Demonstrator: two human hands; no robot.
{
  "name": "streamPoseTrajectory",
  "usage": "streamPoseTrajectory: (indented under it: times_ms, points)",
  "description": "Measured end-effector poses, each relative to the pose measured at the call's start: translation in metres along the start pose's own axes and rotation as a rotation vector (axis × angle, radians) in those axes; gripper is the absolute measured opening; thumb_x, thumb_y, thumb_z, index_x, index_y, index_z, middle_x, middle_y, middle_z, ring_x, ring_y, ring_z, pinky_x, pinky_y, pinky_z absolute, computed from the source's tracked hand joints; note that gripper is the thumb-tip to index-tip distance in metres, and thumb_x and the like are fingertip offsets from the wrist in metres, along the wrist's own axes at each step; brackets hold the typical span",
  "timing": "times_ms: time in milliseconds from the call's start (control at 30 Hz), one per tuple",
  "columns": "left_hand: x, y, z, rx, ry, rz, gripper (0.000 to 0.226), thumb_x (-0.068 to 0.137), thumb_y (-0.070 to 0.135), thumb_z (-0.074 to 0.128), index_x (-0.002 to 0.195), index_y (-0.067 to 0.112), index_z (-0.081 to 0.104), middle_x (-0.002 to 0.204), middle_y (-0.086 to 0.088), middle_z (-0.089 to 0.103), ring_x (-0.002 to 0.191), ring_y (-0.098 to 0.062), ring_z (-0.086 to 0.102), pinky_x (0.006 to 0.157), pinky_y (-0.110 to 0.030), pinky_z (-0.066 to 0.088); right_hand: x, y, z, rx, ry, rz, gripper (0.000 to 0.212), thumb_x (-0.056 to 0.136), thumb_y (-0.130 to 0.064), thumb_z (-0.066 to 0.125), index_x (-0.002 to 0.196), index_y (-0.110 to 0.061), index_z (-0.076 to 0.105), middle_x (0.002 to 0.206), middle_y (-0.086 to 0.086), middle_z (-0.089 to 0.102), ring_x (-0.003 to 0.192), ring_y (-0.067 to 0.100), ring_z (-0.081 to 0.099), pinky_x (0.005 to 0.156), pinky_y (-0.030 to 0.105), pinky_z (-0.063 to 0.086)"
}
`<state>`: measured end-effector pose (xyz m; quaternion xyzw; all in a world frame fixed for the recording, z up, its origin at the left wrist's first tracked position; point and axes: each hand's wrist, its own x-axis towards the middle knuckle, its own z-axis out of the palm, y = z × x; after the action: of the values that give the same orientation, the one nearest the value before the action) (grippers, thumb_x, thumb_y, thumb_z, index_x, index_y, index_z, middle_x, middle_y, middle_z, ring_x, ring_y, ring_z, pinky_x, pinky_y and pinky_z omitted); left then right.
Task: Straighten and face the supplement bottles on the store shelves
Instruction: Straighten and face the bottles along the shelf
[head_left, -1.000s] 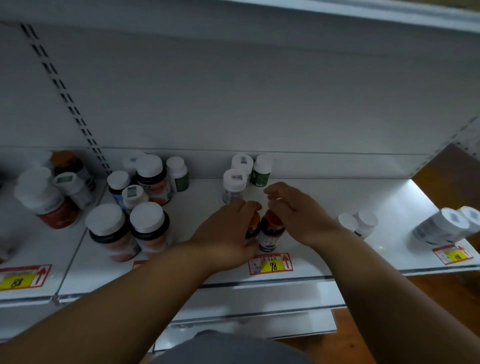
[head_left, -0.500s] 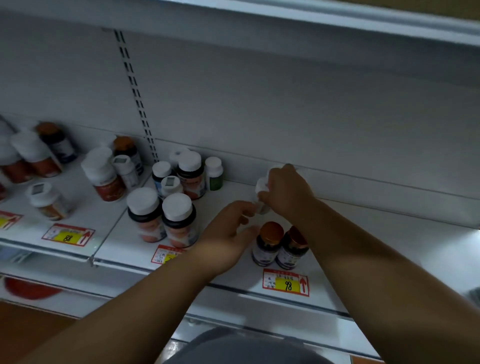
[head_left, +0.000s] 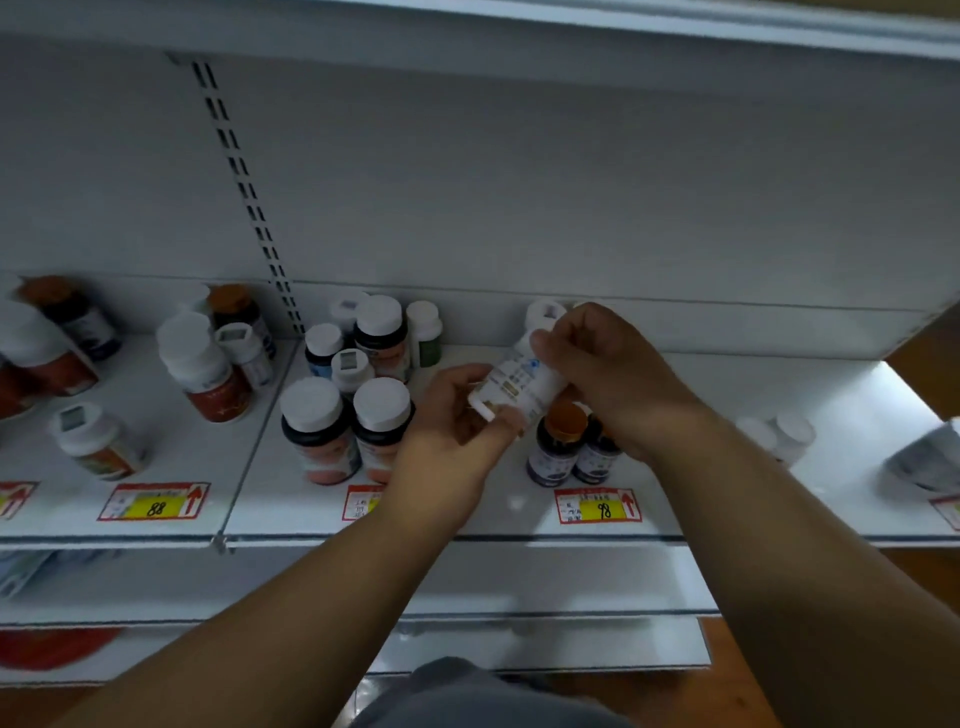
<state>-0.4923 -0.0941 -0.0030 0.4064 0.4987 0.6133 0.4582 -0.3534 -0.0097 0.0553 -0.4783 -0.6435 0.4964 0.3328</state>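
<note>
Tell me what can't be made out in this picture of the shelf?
Head view only:
- Small white plastic bottle held tilted in both hands: label print too small and blurred; right hand covers its upper end, left hand its lower side.
- Two dark orange-capped bottles: partly hidden behind the right wrist.
- Yellow-and-red price tag: covered by the left wrist.
- Grey-labelled white bottle: cut off by the right edge.
</note>
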Motion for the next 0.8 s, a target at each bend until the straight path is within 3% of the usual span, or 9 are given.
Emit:
streamPoseTrajectory:
  times_ms: [67, 167, 233, 300, 367, 433, 533, 667, 800]
  points:
    - [-0.013, -0.003, -0.007, -0.003, -0.02, 0.021, 0.04, 0.082, 0.014, 0.071, 0.118, 0.019, 0.053, 0.106, 0.0, 0.068, 0.094, -0.011, 0.067, 0.077, -0.024, 0.054, -0.015, 0.0, 0.011, -0.053, 0.067, 0.015, 0.024, 0.087, -0.035, 0.066, 0.086, -0.015, 0.054, 0.077, 0.003, 0.063, 0.058, 0.009, 0.061, 0.054, 0.027, 0.048]
    - [-0.031, -0.007, -0.018, 0.001, -0.032, 0.047, 0.047, 0.075, 0.027, 0.073, 0.117, 0.022, 0.052, 0.11, 0.0, 0.066, 0.099, -0.014, 0.066, 0.081, -0.029, 0.054, -0.037, -0.003, 0.03, -0.118, 0.12, -0.036, 0.019, 0.084, -0.041, 0.067, 0.084, -0.024, 0.056, 0.077, -0.003, 0.063, 0.062, 0.01, 0.059, 0.057, 0.031, 0.049]
    - [-0.046, -0.005, -0.03, -0.005, -0.01, 0.045, 0.052, 0.071, 0.036, 0.073, 0.116, 0.023, 0.052, 0.11, 0.001, 0.066, 0.099, -0.016, 0.066, 0.082, -0.032, 0.055, -0.05, -0.009, 0.045, -0.128, 0.098, -0.088, 0.018, 0.086, -0.04, 0.066, 0.089, -0.024, 0.057, 0.08, -0.004, 0.065, 0.064, 0.003, 0.061, 0.057, 0.024, 0.05]
    - [-0.063, 0.003, -0.045, -0.006, 0.043, 0.057, 0.053, 0.07, 0.038, 0.071, 0.117, 0.021, 0.052, 0.109, 0.0, 0.066, 0.099, -0.019, 0.065, 0.083, -0.036, 0.055, -0.061, -0.013, 0.064, -0.099, 0.02, -0.124, 0.016, 0.089, -0.039, 0.063, 0.093, -0.025, 0.057, 0.085, -0.005, 0.066, 0.07, -0.001, 0.063, 0.059, 0.021, 0.053]
    - [-0.081, 0.006, -0.063, -0.004, 0.124, 0.076, 0.05, 0.075, 0.03, 0.071, 0.119, 0.017, 0.051, 0.106, 0.003, 0.067, 0.096, -0.018, 0.065, 0.079, -0.035, 0.054, -0.067, -0.013, 0.088, -0.051, -0.086, -0.148, 0.013, 0.088, -0.041, 0.063, 0.093, -0.03, 0.058, 0.091, -0.005, 0.068, 0.083, 0.01, 0.068, 0.073, 0.037, 0.059]
    - [-0.103, 0.009, -0.08, -0.019, 0.233, 0.077, 0.045, 0.076, 0.022, 0.069, 0.117, 0.015, 0.051, 0.1, 0.007, 0.068, 0.091, -0.015, 0.065, 0.076, -0.031, 0.054, -0.074, -0.011, 0.114, 0.016, -0.207, -0.161, 0.007, 0.088, -0.037, 0.063, 0.091, -0.032, 0.059, 0.094, -0.003, 0.069, 0.087, 0.018, 0.068, 0.076, 0.047, 0.059]
    - [-0.14, 0.011, -0.104, 0.022, 0.374, 0.061, 0.048, 0.076, 0.025, 0.069, 0.119, 0.016, 0.051, 0.101, 0.004, 0.068, 0.091, -0.02, 0.065, 0.078, -0.036, 0.056, -0.087, -0.012, 0.154, 0.059, -0.343, -0.209, 0.006, 0.087, -0.036, 0.064, 0.088, -0.033, 0.059, 0.091, -0.004, 0.069, 0.083, 0.017, 0.068, 0.072, 0.045, 0.059]
    - [-0.187, 0.018, -0.146, 0.037, 0.538, 0.045, 0.047, 0.077, 0.022, 0.064, 0.121, 0.011, 0.05, 0.108, -0.013, 0.065, 0.09, -0.029, 0.066, 0.076, -0.034, 0.057, -0.113, -0.017, 0.212, 0.056, -0.472, -0.242, 0.007, 0.09, -0.033, 0.063, 0.093, -0.031, 0.058, 0.096, -0.003, 0.068, 0.087, 0.016, 0.067, 0.074, 0.041, 0.059]
    - [-0.224, 0.028, -0.202, 0.03, 0.691, 0.059, 0.039, 0.083, 0.02, 0.066, 0.119, 0.017, 0.052, 0.108, -0.012, 0.066, 0.088, -0.031, 0.067, 0.078, -0.036, 0.057, -0.131, -0.043, 0.285, -0.003, -0.604, -0.301, 0.009, 0.089, -0.037, 0.063, 0.094, -0.031, 0.058, 0.091, -0.007, 0.068, 0.08, 0.011, 0.066, 0.07, 0.035, 0.057]
